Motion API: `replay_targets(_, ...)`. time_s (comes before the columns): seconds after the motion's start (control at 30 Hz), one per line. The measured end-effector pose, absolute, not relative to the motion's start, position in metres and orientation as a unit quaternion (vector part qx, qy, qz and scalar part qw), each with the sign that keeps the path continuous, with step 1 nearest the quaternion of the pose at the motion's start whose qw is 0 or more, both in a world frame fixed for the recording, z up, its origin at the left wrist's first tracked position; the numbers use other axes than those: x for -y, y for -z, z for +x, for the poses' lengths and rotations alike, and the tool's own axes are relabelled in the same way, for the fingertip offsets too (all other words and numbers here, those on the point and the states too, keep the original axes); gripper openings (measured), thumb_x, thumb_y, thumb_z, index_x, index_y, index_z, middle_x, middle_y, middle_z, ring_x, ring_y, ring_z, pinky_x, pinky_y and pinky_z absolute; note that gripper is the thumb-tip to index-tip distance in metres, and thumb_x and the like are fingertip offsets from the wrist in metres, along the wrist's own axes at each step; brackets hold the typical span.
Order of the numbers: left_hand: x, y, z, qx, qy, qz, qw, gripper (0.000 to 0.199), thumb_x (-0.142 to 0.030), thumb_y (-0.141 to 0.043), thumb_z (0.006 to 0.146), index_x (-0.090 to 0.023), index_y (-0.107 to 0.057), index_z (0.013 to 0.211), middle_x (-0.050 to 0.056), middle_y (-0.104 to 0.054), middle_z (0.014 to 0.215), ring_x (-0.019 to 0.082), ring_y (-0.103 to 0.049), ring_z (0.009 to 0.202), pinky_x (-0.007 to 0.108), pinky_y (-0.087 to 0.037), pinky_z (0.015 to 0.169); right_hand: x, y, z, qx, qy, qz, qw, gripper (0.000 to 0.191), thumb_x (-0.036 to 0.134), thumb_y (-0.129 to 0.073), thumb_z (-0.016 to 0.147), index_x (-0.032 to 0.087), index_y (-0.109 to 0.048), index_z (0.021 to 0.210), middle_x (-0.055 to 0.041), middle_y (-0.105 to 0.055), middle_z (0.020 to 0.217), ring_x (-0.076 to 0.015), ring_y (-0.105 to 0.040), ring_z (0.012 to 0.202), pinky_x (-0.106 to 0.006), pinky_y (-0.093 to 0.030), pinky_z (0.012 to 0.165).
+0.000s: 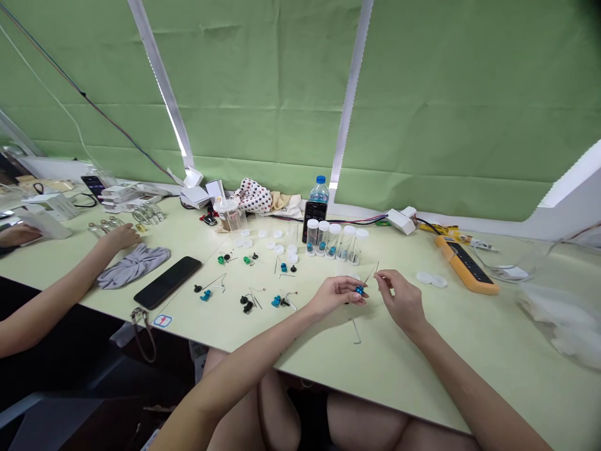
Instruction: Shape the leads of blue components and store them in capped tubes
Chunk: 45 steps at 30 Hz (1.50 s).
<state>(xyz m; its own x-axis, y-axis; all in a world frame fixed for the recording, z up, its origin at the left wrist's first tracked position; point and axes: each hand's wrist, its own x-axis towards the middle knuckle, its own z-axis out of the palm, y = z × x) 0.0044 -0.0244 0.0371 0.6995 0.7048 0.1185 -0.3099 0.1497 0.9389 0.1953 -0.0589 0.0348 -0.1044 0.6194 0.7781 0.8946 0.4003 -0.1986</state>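
My left hand [337,295] pinches a small blue metal part [359,290] above the table, its thumb and fingers closed around it. A thin metal rod [369,279] slants up beside the blue part. Close on the right, the fingertips of my right hand [402,302] are pressed together on a thin metal pin [376,267]. A bent metal rod [355,331] lies on the table below both hands. To the left are small sets of blue parts [277,301], black parts [247,306] and green parts [247,260] with thin rods.
Clear tubes [323,243] with white caps stand in a row, a phone [313,216] and a bottle [320,190] behind them. Loose white caps [432,279] lie rightward, near an orange power strip [467,266]. Leftward are a black phone [168,283], a grey scrunchie [134,266] and another person's hand [121,238].
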Motion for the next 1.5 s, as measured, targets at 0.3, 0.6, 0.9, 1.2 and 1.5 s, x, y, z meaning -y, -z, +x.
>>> replay_targets(0.3, 0.023, -0.036, 0.0, -0.187, -0.332, 0.523, 0.763, 0.056, -0.044, -0.07, 0.065, -0.01, -0.063, 0.109, 0.016, -0.065, 0.102, 0.023, -0.064, 0.089, 0.038, -0.043, 0.09, 0.059, -0.038, 0.2, 0.754, 0.202, -0.477, 0.404, 0.013, 0.019, -0.042, 0.09, 0.021, -0.055, 0.094, -0.0065, -0.068, 0.087, -0.0174, -0.065, 0.078, -0.027, -0.048, 0.068)
replay_targets(0.6, 0.022, -0.036, -0.001, -0.176, -0.311, 0.531, 0.768, 0.053, -0.042, -0.071, 0.065, -0.009, -0.064, 0.106, 0.011, -0.065, 0.088, 0.018, -0.064, 0.074, 0.035, -0.048, 0.082, 0.058, -0.034, 0.2, 0.779, 0.151, -0.466, 0.391, 0.024, 0.01, -0.034, 0.087, 0.021, -0.054, 0.094, -0.0053, -0.063, 0.086, -0.0119, -0.057, 0.059, -0.023, -0.044, 0.055)
replay_targets(0.9, 0.025, -0.036, -0.002, -0.155, -0.324, 0.53, 0.768, 0.046, -0.038, -0.071, 0.067, -0.011, -0.064, 0.103, 0.009, -0.064, 0.086, 0.017, -0.063, 0.074, 0.034, -0.047, 0.081, 0.058, -0.035, 0.195, 0.765, 0.064, -0.482, 0.422, 0.019, 0.02, -0.035, 0.092, 0.022, -0.053, 0.092, -0.0042, -0.06, 0.08, -0.0123, -0.055, 0.055, -0.025, -0.045, 0.056)
replay_targets(1.2, 0.007, -0.025, -0.001, -0.186, -0.421, 0.466, 0.756, 0.043, -0.037, -0.073, 0.064, -0.01, -0.065, 0.096, 0.011, -0.064, 0.097, 0.015, -0.062, 0.074, 0.034, -0.045, 0.083, 0.063, -0.039, 0.182, 0.688, -0.105, -0.537, 0.476, 0.024, 0.037, -0.041, 0.091, 0.021, -0.053, 0.106, -0.0025, -0.061, 0.077, -0.0124, -0.056, 0.051, -0.025, -0.046, 0.048)
replay_targets(1.5, 0.01, -0.048, -0.01, -0.261, -0.458, 0.482, 0.7, 0.039, -0.038, -0.069, 0.066, -0.014, -0.065, 0.096, 0.008, -0.065, 0.094, 0.02, -0.058, 0.094, 0.033, -0.044, 0.087, 0.063, -0.049, 0.182, 0.855, -0.246, -0.415, 0.189, 0.022, 0.034, -0.045, 0.089, 0.022, -0.062, 0.082, -0.0003, -0.064, 0.078, -0.014, -0.057, 0.068, -0.024, -0.044, 0.062)
